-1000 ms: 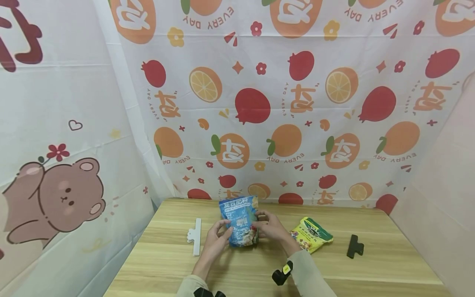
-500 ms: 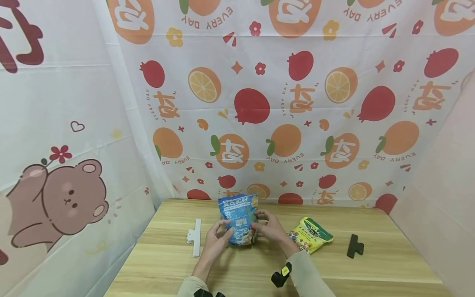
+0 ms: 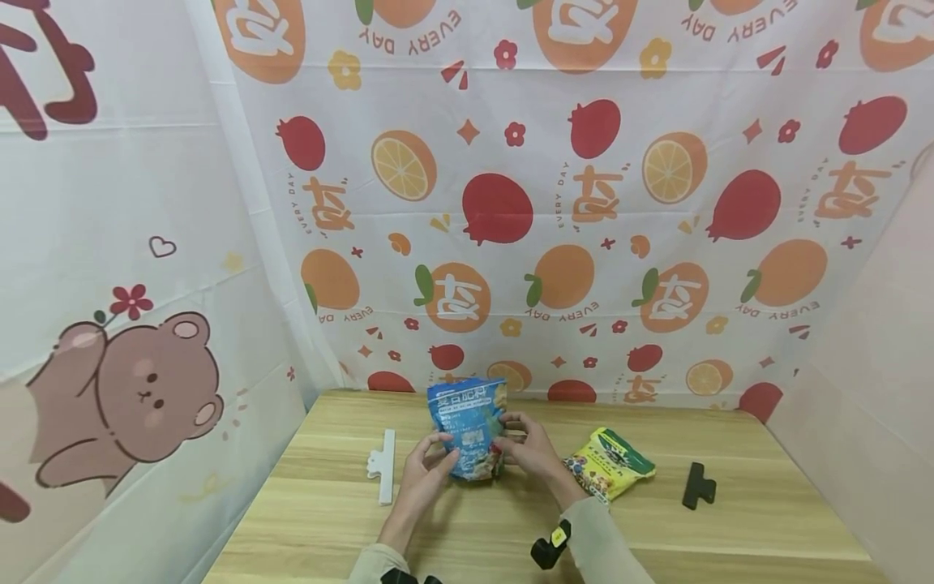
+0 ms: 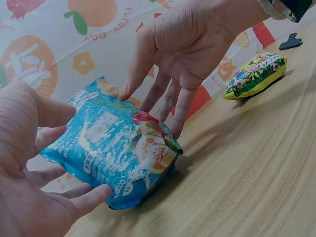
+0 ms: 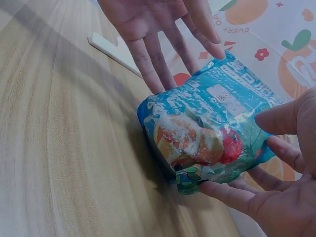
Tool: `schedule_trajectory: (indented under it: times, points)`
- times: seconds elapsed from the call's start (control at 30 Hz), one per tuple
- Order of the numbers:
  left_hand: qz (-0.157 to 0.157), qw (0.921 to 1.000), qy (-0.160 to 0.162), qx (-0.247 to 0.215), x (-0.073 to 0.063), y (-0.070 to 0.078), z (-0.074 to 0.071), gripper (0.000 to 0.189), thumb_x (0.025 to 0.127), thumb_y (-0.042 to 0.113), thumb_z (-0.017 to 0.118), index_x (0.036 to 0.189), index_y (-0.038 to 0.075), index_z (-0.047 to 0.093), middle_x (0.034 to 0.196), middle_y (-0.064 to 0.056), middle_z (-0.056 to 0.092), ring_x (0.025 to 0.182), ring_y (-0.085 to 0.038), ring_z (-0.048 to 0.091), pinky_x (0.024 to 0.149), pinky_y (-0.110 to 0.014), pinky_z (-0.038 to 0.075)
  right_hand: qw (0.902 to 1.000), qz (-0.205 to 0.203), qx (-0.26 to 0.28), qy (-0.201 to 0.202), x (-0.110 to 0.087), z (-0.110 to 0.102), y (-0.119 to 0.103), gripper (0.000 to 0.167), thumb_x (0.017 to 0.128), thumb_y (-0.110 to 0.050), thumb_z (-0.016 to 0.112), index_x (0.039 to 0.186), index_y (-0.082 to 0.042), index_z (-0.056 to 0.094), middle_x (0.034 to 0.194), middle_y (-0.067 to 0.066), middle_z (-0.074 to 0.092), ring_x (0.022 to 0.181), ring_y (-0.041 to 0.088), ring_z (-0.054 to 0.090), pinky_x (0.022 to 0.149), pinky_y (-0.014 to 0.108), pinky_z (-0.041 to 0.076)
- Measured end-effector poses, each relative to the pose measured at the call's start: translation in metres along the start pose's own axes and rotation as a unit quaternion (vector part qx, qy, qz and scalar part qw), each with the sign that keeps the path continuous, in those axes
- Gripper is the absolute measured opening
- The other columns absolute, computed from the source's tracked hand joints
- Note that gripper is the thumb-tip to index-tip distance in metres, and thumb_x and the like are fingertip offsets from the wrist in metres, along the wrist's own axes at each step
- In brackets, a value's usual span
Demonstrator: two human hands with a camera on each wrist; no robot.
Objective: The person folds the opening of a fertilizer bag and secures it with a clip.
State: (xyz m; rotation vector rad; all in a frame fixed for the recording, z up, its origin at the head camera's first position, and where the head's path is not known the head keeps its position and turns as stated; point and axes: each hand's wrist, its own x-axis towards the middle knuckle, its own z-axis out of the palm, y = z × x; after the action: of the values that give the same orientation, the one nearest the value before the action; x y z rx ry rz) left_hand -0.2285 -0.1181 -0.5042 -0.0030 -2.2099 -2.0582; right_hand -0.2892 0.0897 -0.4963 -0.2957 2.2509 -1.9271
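A blue printed food bag [image 3: 470, 430] is upright and slightly tilted between both hands near the middle of the wooden table. My left hand [image 3: 423, 474] holds its left side, the thumb over the front and the fingers along the edge and behind. On the opposite side my right hand [image 3: 536, 450] grips the bag likewise, its thumb [image 5: 279, 120] by the front face and fingers reaching behind. In the right wrist view fruit pictures show low on the bag's front. Whether its bottom touches the table is hard to tell.
A yellow and green packet [image 3: 613, 464] lies right of the right hand. Farther right is a black clip [image 3: 698, 485]. A white clip [image 3: 386, 466] lies left of the left hand. Printed cloth [image 3: 496, 284] hangs behind the wooden table [image 3: 306, 503].
The blue bag's top has shifted slightly up and away, and its bottom edge sits a little higher. Both hands keep their hold on its sides.
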Motion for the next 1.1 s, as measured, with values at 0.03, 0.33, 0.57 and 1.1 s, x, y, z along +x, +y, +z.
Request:
schedule_trajectory:
  times: [0.03,0.33,0.57,1.1]
  points:
    - [-0.001,1.0,0.0,-0.003,0.0,0.0,0.0,0.034,0.097,0.015,0.066,0.127,-0.001,0.059,0.162,-0.029,0.031,0.136,-0.049,0.05,0.102,-0.049,0.053,1.0,-0.002,0.0,0.001,0.0,0.001,0.0,0.04,0.097,-0.01,0.065,0.135,-0.001,0.052,0.144,0.031,0.047,0.122,0.042,0.061,0.089,0.05,0.06]
    - [0.002,0.9997,-0.001,-0.024,0.003,-0.002,0.001,0.033,0.096,0.011,0.068,0.125,-0.003,0.059,0.162,-0.031,0.027,0.139,-0.052,0.046,0.105,-0.051,0.051,0.9997,-0.014,0.006,0.021,0.001,0.003,0.003,0.035,0.098,-0.009,0.063,0.13,0.003,0.053,0.137,0.029,0.052,0.122,0.04,0.062,0.086,0.053,0.06]
    - [0.005,0.9995,0.001,-0.03,0.001,-0.002,0.001,0.033,0.096,0.01,0.067,0.124,-0.004,0.058,0.158,-0.029,0.037,0.141,-0.052,0.044,0.104,-0.049,0.053,0.9993,-0.011,0.005,0.036,0.003,0.003,0.008,0.028,0.097,-0.008,0.065,0.121,0.002,0.056,0.132,0.025,0.056,0.116,0.033,0.064,0.084,0.049,0.061]
    - [0.001,0.9993,0.034,-0.018,0.0,0.0,0.003,0.027,0.097,0.008,0.064,0.12,-0.005,0.059,0.149,-0.026,0.048,0.137,-0.051,0.049,0.102,-0.046,0.054,0.9987,-0.015,-0.001,0.049,0.002,0.002,0.01,0.019,0.094,-0.009,0.067,0.108,0.002,0.061,0.119,0.02,0.062,0.099,0.019,0.064,0.079,0.041,0.06]
